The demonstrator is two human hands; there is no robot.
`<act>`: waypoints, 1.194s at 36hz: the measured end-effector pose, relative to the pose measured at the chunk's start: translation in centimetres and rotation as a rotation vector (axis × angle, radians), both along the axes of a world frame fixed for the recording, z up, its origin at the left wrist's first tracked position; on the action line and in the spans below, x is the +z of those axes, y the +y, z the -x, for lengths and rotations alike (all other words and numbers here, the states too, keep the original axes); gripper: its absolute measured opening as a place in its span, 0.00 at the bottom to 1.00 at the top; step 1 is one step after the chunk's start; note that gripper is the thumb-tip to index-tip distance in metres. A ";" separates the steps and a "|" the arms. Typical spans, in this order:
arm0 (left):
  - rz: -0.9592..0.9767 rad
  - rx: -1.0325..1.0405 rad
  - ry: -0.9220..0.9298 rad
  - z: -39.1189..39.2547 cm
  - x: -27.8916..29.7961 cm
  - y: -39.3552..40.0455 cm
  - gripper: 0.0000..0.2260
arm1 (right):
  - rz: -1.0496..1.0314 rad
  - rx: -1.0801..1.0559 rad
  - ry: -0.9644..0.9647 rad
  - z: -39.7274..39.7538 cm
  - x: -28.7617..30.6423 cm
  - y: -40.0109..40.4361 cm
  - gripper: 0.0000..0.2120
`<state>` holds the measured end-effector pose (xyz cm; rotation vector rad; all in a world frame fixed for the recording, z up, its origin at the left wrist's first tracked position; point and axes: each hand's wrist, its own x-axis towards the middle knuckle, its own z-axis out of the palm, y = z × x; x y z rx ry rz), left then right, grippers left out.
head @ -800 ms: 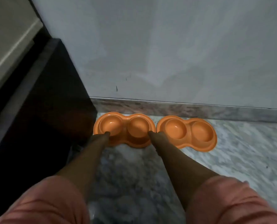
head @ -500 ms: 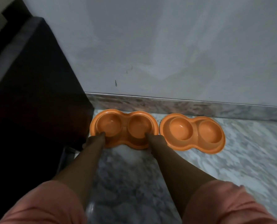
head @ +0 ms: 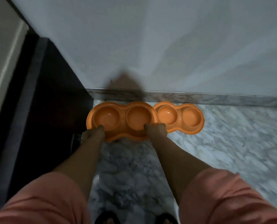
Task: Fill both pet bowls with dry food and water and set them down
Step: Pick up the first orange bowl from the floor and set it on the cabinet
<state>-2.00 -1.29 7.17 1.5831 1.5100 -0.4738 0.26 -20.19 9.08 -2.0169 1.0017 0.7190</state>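
Observation:
Two orange double pet bowls are by the wall. The left double bowl point(head: 123, 121) is held above the marble floor, its right end overlapping the other one. My left hand point(head: 94, 133) grips its near rim at the left cup, thumb on top. My right hand point(head: 156, 129) grips the near rim at the right cup. Both of its cups look empty. The right double bowl point(head: 183, 118) lies flat on the floor against the skirting, both cups empty, untouched by either hand.
A dark cabinet point(head: 42, 110) stands close on the left, beside the held bowl. The grey wall point(head: 150, 46) and marble skirting point(head: 199, 98) run behind the bowls. Marble floor point(head: 231, 143) extends to the right. My sandalled feet point(head: 134, 219) show at the bottom.
Both hands have lifted the left double bowl off the floor, so it looks larger and now overlaps the right bowl's left end. The right bowl has stayed in place.

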 end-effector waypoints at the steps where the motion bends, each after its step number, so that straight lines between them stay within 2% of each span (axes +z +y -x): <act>1: 0.004 0.011 0.005 0.3 1.9 -0.5 0.32 | 0.004 -0.021 0.015 0.4 1.9 -0.3 0.33; 5: 0.059 0.039 0.021 1.7 10.4 -2.4 0.30 | 0.034 -0.041 0.066 2.4 10.4 -1.8 0.31; 10: 0.097 -0.023 0.020 2.9 20.6 -3.7 0.31 | -0.041 -0.233 0.070 4.5 20.5 -3.3 0.36; 16: 0.146 0.001 -0.104 4.2 34.2 -5.5 0.32 | -0.076 -0.285 -0.026 7.3 33.6 -5.1 0.41; 28: 0.070 -0.079 -0.254 11.5 56.6 -7.0 0.31 | -0.116 -0.412 -0.158 16.9 57.8 -6.7 0.33; 35: 0.055 -0.186 -0.313 17.9 63.1 -6.2 0.27 | -0.108 -0.398 -0.263 23.2 64.3 -6.1 0.33; 43: 0.017 -0.146 -0.383 27.5 68.1 -3.8 0.23 | -0.130 -0.261 -0.362 30.9 69.1 -4.2 0.32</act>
